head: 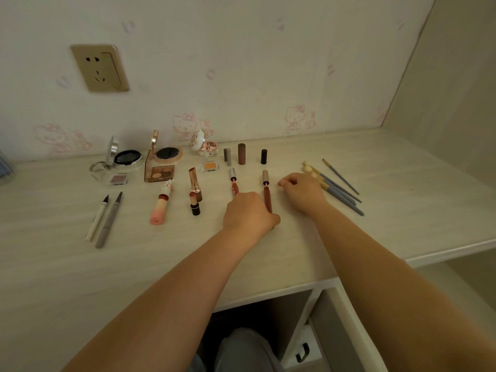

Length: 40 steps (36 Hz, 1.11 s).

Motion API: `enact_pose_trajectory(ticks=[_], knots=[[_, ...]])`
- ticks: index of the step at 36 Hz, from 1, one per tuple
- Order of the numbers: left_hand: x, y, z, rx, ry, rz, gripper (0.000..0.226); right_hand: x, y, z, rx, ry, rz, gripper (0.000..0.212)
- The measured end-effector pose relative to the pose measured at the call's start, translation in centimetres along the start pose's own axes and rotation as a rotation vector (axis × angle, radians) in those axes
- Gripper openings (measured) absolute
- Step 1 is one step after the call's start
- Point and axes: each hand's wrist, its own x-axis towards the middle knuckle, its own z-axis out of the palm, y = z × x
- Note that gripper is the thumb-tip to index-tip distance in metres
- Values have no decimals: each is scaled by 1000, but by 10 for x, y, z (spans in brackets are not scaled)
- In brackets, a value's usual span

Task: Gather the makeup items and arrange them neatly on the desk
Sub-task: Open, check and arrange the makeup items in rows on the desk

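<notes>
My left hand point(249, 213) lies knuckles-up on the desk point(375, 237). Its thumb and forefinger pinch the lower end of a dark red lip gloss tube point(267, 196). The same hand hides the lower end of an orange-red lip gloss tube point(234, 185). My right hand point(300, 191) rests to the right with its fingers curled, nothing visible in them, and overlaps the heads of several grey-handled brushes point(341, 191). Two open lipsticks point(194, 191), a pink stick point(161, 208) and two liner pens point(106, 218) lie further left.
Along the wall stand two open compacts point(126, 157) point(166, 154), an eyeshadow palette point(161, 173), small pots point(210, 166), a round white case point(200, 140) and upright caps point(241, 154) point(263, 157). A wall socket point(100, 68) is above. The desk edge drops off at lower right over an open shelf point(308, 331).
</notes>
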Motion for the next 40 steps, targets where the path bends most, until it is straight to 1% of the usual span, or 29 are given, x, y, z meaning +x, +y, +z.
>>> enact_pose_trajectory(ticks=[3,9,13,19,22,27,31,36,40], knots=[[-1,4,1,63,30,20,29,-4,5,4,-64,29,-61,23],[1,13,-1,151,57,47,29,-11,10,10,-268,82,-178,25],[5,17,-3,150,64,38,34,-14,10,11,-301,98,-209,26],[14,18,-2,132,73,7,34,-13,10,11,-329,103,-213,26],[18,18,-2,124,77,-3,35,-11,12,12,-326,93,-226,26],[21,14,-2,107,87,4,33,-8,13,10,-362,14,-287,36],[23,11,-3,104,103,-2,31,-6,13,9,-402,-27,-307,39],[27,10,-4,93,101,-19,29,-5,14,9,-435,-49,-324,41],[30,8,-3,88,101,-19,34,-6,13,9,-441,-51,-329,41]])
